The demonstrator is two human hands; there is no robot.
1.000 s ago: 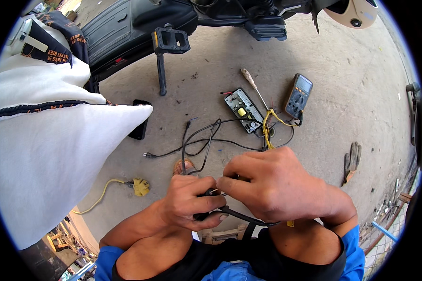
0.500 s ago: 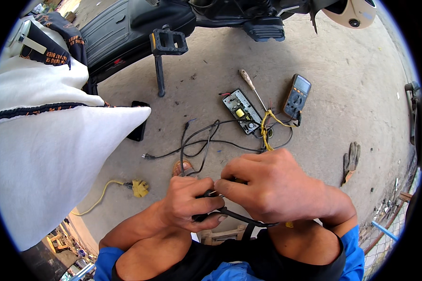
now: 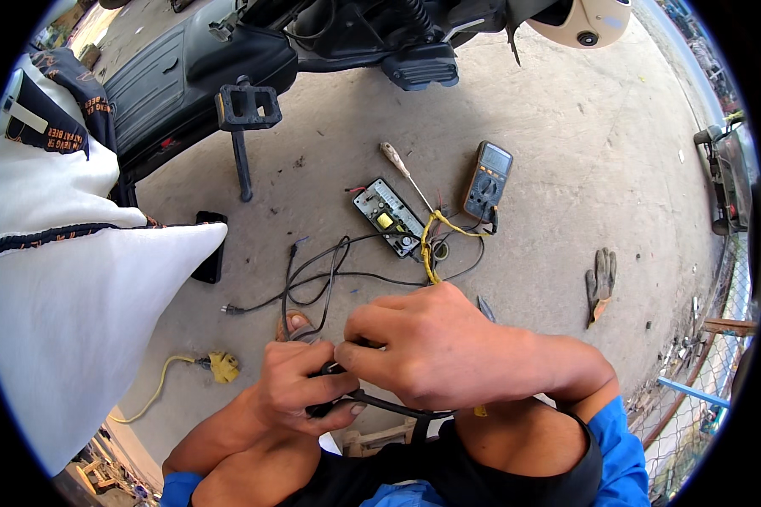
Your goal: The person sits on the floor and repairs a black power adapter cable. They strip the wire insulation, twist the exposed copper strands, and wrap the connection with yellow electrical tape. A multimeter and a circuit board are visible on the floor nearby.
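Observation:
My left hand (image 3: 300, 380) is closed on a black cable (image 3: 397, 407) at the lower middle, its end mostly hidden by fingers. My right hand (image 3: 427, 346) has thumb and index finger together at that same end, beside a small thin metal piece too small to name. Beyond them on the concrete lie a bare circuit board (image 3: 402, 235) in an open case, a screwdriver (image 3: 395, 160) with a pale handle, an orange-edged multimeter (image 3: 488, 173) and yellow leads (image 3: 431, 269), among tangled black cords (image 3: 334, 279). A grey blade-like tool (image 3: 484, 306) peeks out behind my right hand.
A black scooter (image 3: 182, 76) with a pedal and cream helmet (image 3: 566, 21) spans the top. A white cloth (image 3: 68, 313) covers the left, near a black flat object (image 3: 207, 262) and yellow socket (image 3: 224, 367). A work glove (image 3: 600, 283) and wire fence (image 3: 693, 406) are rightward.
The whole view has shifted, so the scene and both hands appear further left and slightly lower. My hands keep nearly the same grip; the blade-like tool now shows behind the right one.

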